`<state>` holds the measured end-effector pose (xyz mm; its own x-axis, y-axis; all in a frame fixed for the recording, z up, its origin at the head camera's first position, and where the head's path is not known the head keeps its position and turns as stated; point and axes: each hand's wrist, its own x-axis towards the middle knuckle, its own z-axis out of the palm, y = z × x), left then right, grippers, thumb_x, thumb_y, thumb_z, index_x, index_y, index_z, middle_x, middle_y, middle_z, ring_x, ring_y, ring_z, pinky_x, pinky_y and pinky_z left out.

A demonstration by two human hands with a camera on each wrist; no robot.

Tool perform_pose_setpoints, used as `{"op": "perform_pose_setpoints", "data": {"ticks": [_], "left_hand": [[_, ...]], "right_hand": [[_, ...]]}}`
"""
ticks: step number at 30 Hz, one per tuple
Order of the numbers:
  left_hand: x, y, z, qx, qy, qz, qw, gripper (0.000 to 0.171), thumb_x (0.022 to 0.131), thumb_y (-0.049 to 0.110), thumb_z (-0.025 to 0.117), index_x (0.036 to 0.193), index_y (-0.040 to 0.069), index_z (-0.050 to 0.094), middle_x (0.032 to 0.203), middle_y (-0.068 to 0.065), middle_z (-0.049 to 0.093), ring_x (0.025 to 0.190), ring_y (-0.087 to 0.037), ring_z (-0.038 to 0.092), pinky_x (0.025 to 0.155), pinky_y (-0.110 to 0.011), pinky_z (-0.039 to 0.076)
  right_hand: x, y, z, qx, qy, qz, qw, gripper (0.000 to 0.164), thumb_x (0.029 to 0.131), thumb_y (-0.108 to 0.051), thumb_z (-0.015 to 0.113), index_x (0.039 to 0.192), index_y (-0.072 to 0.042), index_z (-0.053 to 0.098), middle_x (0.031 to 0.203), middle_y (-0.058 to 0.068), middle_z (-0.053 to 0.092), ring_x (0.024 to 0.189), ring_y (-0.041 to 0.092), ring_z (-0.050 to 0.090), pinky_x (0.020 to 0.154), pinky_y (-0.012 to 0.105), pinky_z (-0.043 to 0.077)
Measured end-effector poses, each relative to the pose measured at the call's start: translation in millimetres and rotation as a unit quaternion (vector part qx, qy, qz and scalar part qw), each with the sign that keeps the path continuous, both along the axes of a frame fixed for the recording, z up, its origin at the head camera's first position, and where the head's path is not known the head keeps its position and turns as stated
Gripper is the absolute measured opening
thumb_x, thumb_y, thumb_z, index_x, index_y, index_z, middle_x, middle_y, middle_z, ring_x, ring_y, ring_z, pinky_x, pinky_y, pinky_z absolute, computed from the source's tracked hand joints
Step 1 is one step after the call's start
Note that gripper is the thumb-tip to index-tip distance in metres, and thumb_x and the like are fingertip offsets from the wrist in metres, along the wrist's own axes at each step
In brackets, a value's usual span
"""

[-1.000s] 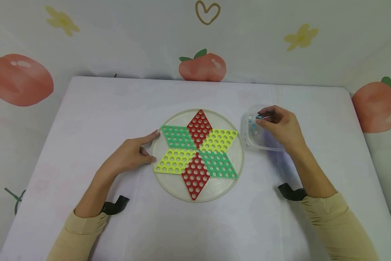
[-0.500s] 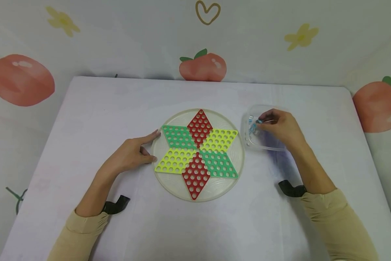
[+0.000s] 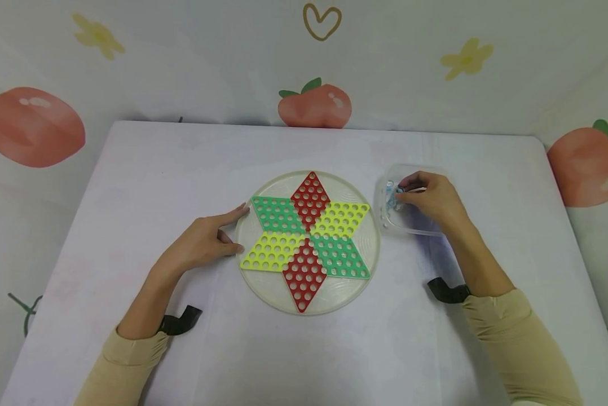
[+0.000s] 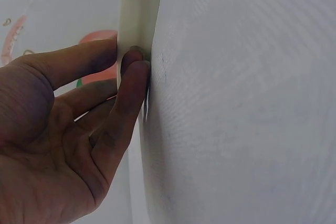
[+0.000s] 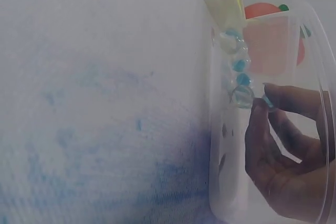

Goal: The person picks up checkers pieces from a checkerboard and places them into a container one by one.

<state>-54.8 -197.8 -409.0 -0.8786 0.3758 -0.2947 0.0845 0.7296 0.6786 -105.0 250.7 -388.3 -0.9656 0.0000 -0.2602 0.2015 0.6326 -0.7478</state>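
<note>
A round Chinese checkers board (image 3: 342,293), with a star of red, green and yellow points full of holes, lies mid-table. My left hand (image 3: 205,239) touches its left edge with index finger and thumb spread apart; the left wrist view has the fingertips against the pale board rim (image 4: 139,9). Over a clear plastic box (image 3: 410,230) to the board's right is my right hand (image 3: 436,200). Its thumb and fingertip pinch a small clear-and-blue marble (image 5: 269,102), partly hidden by the fingers. Several more marbles (image 5: 242,97) are gathered along the box's left side.
A white cloth covers the table (image 3: 304,361), which ends at a back edge against a printed backdrop (image 3: 385,67). The box stands close beside the board. Black wrist mounts (image 3: 181,320) project inward from both forearms.
My right hand has moved slightly down and lower into the box, toward the marbles. The left hand and the board have stayed where they were.
</note>
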Motion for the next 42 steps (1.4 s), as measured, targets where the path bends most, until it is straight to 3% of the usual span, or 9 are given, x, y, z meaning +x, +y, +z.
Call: {"op": "perform_pose_setpoints", "data": {"ticks": [10,20,24,31,42], "left_hand": [[4.6,-1,1.2,-0.001,0.003,0.002,1.0000,0.082,0.082,0.011,0.080,0.153,0.017,0.040,0.095,-0.007,0.073,0.071,-0.013,0.063,0.066,-0.031,0.048],[3.0,-1,0.0,0.007,0.011,-0.005,0.9999,0.082,0.082,0.010,0.080,0.153,0.015,0.040,0.109,-0.013,0.071,0.071,-0.011,0.065,0.065,-0.030,0.049],[2.1,0,-1.0,0.006,0.008,-0.004,0.9999,0.081,0.082,0.010,0.080,0.153,0.016,0.040,0.107,-0.011,0.072,0.071,-0.011,0.064,0.066,-0.030,0.049],[1.3,0,-0.7,0.006,0.013,-0.007,0.9999,0.081,0.082,0.009,0.080,0.153,0.015,0.041,0.132,-0.013,0.062,0.071,-0.010,0.065,0.065,-0.029,0.049],[0.8,0,0.2,0.011,0.012,-0.005,0.9999,0.081,0.082,0.009,0.080,0.152,0.016,0.041,0.140,-0.011,0.057,0.071,-0.011,0.065,0.065,-0.028,0.049]], "right_hand": [[-3.4,-3,-2.7,0.054,-0.013,0.032,0.998,0.035,0.091,-0.028,0.072,0.116,-0.004,0.070,0.107,0.012,0.068,0.091,0.019,0.059,0.070,0.023,0.047],[-3.9,-3,-2.3,0.063,-0.017,0.044,0.997,0.032,0.091,-0.025,0.071,0.115,-0.004,0.072,0.105,0.012,0.069,0.097,0.026,0.061,0.079,0.032,0.045],[-2.4,-2,-1.2,0.058,-0.012,0.041,0.997,0.033,0.091,-0.026,0.071,0.116,-0.003,0.071,0.108,0.014,0.068,0.100,0.028,0.061,0.079,0.032,0.046],[2.6,-1,4.9,0.061,0.009,0.020,0.998,0.033,0.093,-0.029,0.069,0.116,-0.006,0.070,0.108,0.012,0.067,0.100,0.026,0.061,0.074,0.028,0.047],[12.5,-3,18.2,0.059,0.014,0.015,0.998,0.038,0.094,-0.039,0.066,0.120,-0.010,0.068,0.117,0.011,0.065,0.106,0.026,0.060,0.084,0.038,0.045]]}}
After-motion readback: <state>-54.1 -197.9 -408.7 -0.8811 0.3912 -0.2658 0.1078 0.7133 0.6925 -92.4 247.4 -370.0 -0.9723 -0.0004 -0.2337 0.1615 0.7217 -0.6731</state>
